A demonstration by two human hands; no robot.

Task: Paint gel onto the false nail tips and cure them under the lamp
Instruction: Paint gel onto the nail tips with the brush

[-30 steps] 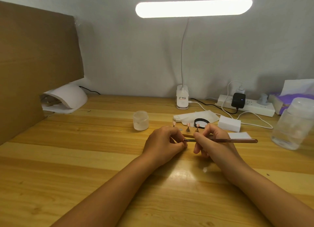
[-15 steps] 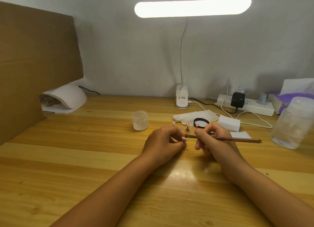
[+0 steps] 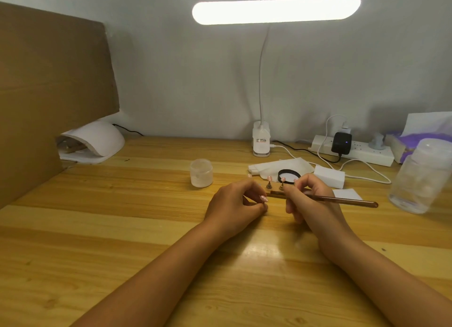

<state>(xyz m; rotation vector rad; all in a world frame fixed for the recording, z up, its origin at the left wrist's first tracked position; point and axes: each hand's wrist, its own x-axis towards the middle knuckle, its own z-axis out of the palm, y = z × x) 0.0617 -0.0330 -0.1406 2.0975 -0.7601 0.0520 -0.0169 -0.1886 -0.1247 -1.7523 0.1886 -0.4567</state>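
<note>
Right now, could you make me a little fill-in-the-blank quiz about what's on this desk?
The right hand grips a thin ____ for painting gel. The left hand pinches a nail tip coloured ____. The white curing lamp sits at the far ____ of the desk. The overhead desk lamp is switched ____.
Missing words: brush, pink, left, on.

The label on the lamp base point(image 3: 261, 140) is unreadable.

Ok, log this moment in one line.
step: gel painting | left hand: pinches nail tip | right hand: holds brush beside it | curing lamp: back left
</note>
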